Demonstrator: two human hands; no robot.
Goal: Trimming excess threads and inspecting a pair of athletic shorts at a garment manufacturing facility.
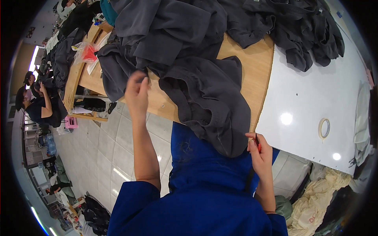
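Note:
A dark grey garment (pixel 220 98) with a gathered elastic waistband lies over the table's near edge, its lower end hanging onto my blue-clothed lap. To its left, my left hand (pixel 137 92) is raised beside a fold of dark grey cloth; the fingers are curled and smeared by motion, so whether they grip anything is unclear. My right hand (pixel 260 155) is closed around a small red-handled tool (pixel 259 147) with a dark, thin tip, just right of the garment's hanging end. Most of the tool is hidden in the fingers.
More dark grey garments (pixel 169 27) are heaped across the wooden table (pixel 262 78). On the white board (pixel 295 106) at right lies a tape roll (pixel 324 129). A plastic bag (pixel 84 51) rests at left. Cream cloth (pixel 319 196) is piled at lower right. Another person (pixel 41 104) is far left.

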